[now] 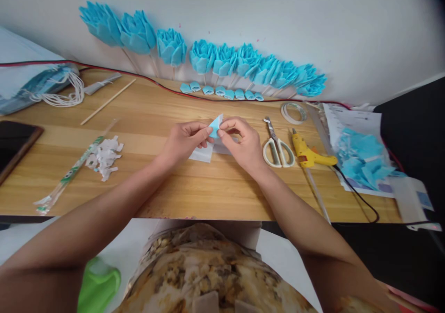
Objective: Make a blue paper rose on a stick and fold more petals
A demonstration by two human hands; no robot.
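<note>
My left hand and my right hand meet over the middle of the wooden table. Both pinch a small folded piece of blue paper between thumb and fingers, its point sticking up. A white sheet lies flat on the table under my hands. Several blue paper flowers on sticks lean against the wall behind. A row of small rolled blue pieces lies in front of them.
White-handled scissors, a yellow glue gun with a black cord and a tape roll lie to the right. Blue paper pieces pile at far right. White scraps, a wooden stick and a dark tablet lie left.
</note>
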